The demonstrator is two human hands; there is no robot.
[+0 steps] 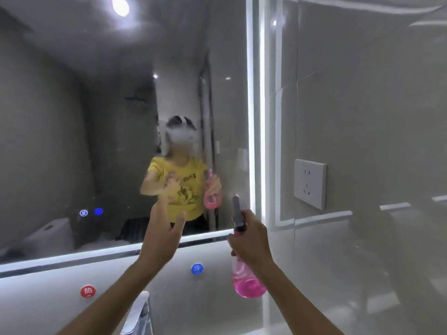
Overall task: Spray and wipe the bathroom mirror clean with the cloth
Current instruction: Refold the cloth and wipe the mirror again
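The right hand (251,240) is wrapped around the neck of a pink spray bottle (246,279), fingers clamped on it just under the dark nozzle head (238,213), which points up and toward the bathroom mirror (72,117). The bottle hangs below the fist, its clear body holding pink liquid at the bottom. It sits in front of the mirror's lower right corner, close to the lit strip (252,117) that runs down the mirror's right edge.

The left hand (164,228) is raised in front of the lower part of the glass, empty, with its grip apart: fingers spread and loosely curved, thumb out to the right. I cannot tell whether the fingertips touch the glass. No cloth is visible from here.

A hazy patch (181,136) sits on the glass above the hands. Two small round glowing touch buttons (91,212) show low on the mirror to the left. Below the mirror's lit bottom edge, the tiled wall (362,93) carries a round red sticker (88,291) on the left and a round blue sticker (197,268) nearer the bottle. A chrome faucet (139,313) rises at the bottom, between the two forearms. To the right of the mirror, a white wall socket (310,184) is set in the tiles.
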